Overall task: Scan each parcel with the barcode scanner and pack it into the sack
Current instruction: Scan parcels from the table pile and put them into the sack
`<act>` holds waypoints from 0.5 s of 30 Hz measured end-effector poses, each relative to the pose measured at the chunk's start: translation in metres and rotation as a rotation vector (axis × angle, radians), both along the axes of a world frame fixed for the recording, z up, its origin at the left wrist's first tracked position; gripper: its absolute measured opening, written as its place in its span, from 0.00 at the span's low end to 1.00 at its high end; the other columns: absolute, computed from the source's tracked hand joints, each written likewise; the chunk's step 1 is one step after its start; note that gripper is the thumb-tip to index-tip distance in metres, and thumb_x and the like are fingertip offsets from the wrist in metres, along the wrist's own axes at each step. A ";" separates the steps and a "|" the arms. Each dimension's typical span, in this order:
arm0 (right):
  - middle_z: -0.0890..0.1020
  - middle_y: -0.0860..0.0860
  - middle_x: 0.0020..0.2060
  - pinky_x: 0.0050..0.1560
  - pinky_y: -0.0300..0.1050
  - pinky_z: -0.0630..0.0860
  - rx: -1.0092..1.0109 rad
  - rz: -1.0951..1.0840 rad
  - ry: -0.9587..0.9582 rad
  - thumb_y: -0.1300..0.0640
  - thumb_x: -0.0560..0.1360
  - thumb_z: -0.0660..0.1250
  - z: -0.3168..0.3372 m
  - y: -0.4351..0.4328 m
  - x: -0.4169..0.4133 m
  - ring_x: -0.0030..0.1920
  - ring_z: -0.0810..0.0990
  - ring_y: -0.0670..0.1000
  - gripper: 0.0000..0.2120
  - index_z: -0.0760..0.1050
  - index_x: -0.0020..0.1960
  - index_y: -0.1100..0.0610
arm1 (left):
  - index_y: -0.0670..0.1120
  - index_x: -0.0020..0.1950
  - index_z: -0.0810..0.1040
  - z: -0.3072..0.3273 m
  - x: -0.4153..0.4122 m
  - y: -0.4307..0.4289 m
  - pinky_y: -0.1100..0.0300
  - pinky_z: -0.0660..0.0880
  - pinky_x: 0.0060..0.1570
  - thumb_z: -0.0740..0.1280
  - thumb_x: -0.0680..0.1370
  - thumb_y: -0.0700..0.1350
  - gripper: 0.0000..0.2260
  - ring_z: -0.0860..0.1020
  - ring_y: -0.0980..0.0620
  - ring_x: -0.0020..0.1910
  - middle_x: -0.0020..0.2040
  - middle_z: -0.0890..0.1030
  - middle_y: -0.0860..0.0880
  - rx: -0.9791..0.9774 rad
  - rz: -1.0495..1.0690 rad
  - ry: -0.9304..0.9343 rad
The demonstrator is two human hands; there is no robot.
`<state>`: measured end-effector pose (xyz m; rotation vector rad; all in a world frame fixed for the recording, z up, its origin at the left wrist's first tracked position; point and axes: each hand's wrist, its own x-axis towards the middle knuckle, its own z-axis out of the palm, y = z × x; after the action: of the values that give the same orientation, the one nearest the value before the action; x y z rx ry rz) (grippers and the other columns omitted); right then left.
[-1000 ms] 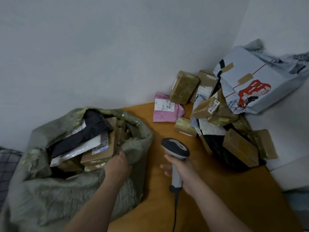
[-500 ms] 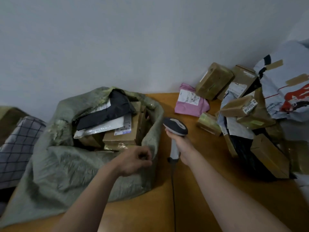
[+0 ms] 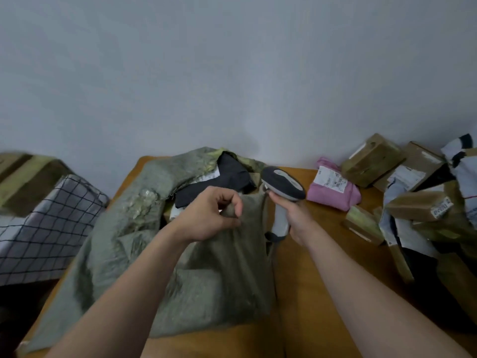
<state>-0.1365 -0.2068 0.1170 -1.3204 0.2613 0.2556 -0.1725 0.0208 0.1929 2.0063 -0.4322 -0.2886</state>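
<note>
A grey-green woven sack [image 3: 134,254] lies on the wooden table [image 3: 304,293], its mouth facing away from me. My left hand [image 3: 209,215] pinches the near rim of the sack and lifts it. Inside the mouth I see a black parcel [image 3: 222,182] with a white label; other contents are mostly hidden. My right hand [image 3: 296,218] grips the handle of the grey barcode scanner [image 3: 282,187], held upright just right of the sack. A pink parcel [image 3: 334,187] lies behind the scanner. Several brown taped boxes [image 3: 371,158] and mailers are piled at the right.
A small taped box [image 3: 361,226] lies near my right wrist. A checked cloth [image 3: 44,228] over something sits left of the table, with a brown box [image 3: 23,179] behind it. The wall rises just behind the table. The scanner cable hangs down along the sack.
My left hand left the parcels in the sack, closed on the sack's near rim and pulled it up. The scanner hand rose slightly. The view swung left.
</note>
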 end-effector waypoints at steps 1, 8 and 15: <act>0.86 0.48 0.49 0.47 0.40 0.77 -0.038 0.034 -0.045 0.58 0.78 0.71 0.008 0.005 0.008 0.51 0.84 0.46 0.04 0.82 0.52 0.58 | 0.49 0.44 0.77 0.002 0.004 0.008 0.54 0.75 0.41 0.77 0.70 0.31 0.15 0.79 0.50 0.40 0.41 0.81 0.49 -0.030 -0.044 0.102; 0.84 0.50 0.54 0.50 0.46 0.75 -0.433 0.204 0.020 0.45 0.77 0.73 0.003 0.041 0.057 0.57 0.81 0.52 0.12 0.82 0.50 0.53 | 0.50 0.77 0.70 -0.026 0.049 0.071 0.57 0.74 0.57 0.80 0.72 0.41 0.36 0.77 0.47 0.64 0.66 0.78 0.46 0.556 0.160 0.175; 0.85 0.51 0.51 0.54 0.50 0.79 -0.170 -0.308 0.038 0.48 0.73 0.76 -0.004 0.036 0.057 0.58 0.83 0.56 0.16 0.81 0.55 0.57 | 0.50 0.74 0.74 -0.058 0.105 0.068 0.50 0.74 0.63 0.77 0.71 0.62 0.35 0.76 0.41 0.65 0.66 0.76 0.43 0.683 0.300 -0.073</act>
<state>-0.0793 -0.1709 0.1134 -1.4218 0.5220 -0.0020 -0.0672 0.0892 0.1350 2.7166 -0.0637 -0.1868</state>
